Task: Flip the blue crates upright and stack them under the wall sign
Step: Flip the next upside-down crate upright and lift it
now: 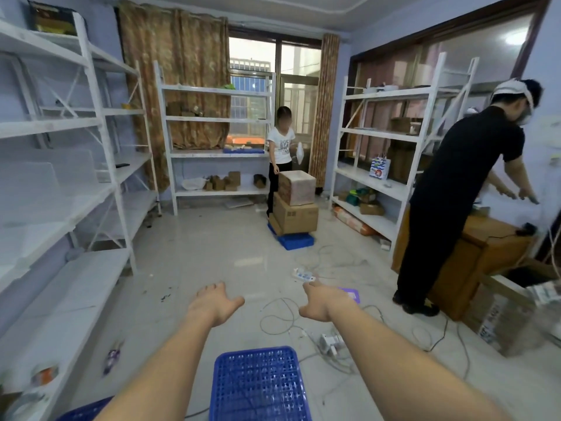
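Showing a storeroom from a head-worn camera: pale glossy floor tiles (212, 253), lilac walls, a window at the far end flanked by patterned brown curtains (182, 71). White metal shelving units stand along the left wall (91, 141), the far wall (212, 120) and the right side (394, 132); most shelves are bare, a few hold small cartons and a striped gift bag (379, 168) whose print is too small to read. At right, a person in black (461, 192) bends over a wooden desk (485, 253); just beside it stands an open carton (501, 323) with dark lettering on its side, blurred beyond reading. At the far end a second person in a white printed shirt (280, 147) stands just beside two stacked cardboard boxes (296, 205), which rest on a blue crate (296, 240) on the floor. Nearest the camera, a blue crate (261, 387) lies on the floor between the wearer's forearms, its perforated grid face uppermost; a corner of another blue crate (85, 413) shows at the lower left edge. Loose white cables and a power strip (303, 275) trail across the floor between the near crate and the far boxes. The left hand (217, 302) and the right hand (326, 300) reach forward above the floor, fingers spread, holding nothing. No wall sign can be identified.
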A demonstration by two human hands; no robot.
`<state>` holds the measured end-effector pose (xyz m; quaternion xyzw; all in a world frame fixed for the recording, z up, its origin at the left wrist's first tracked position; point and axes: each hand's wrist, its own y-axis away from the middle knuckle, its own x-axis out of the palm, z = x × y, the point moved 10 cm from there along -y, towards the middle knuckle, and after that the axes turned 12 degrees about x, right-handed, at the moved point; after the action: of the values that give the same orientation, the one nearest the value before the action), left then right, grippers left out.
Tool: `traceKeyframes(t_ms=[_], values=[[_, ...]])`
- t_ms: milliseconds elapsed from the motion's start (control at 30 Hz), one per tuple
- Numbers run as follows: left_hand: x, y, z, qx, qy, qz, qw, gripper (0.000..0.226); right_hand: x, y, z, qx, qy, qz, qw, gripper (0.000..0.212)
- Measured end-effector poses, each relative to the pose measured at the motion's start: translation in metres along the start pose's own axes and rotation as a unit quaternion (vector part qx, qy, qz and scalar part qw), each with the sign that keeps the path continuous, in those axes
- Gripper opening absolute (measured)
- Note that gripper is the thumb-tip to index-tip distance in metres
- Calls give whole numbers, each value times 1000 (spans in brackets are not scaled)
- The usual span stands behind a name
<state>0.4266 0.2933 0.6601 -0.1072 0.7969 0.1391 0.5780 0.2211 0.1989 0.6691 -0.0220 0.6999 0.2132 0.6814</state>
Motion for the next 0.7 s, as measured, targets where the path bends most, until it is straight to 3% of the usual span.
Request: traceKeyframes(t_ms=[333,567,700], values=[[161,-81,-4,-5,-14,138,990,74,119,-145,-39,26,-43,113,992,62],[318,-118,14,-49,-6,218,975,76,300,-211,-80,38,-114,241,963,60],[443,-114,35,-80,3,322,943,82,431,-203,-109,70,-134,330,932,59]])
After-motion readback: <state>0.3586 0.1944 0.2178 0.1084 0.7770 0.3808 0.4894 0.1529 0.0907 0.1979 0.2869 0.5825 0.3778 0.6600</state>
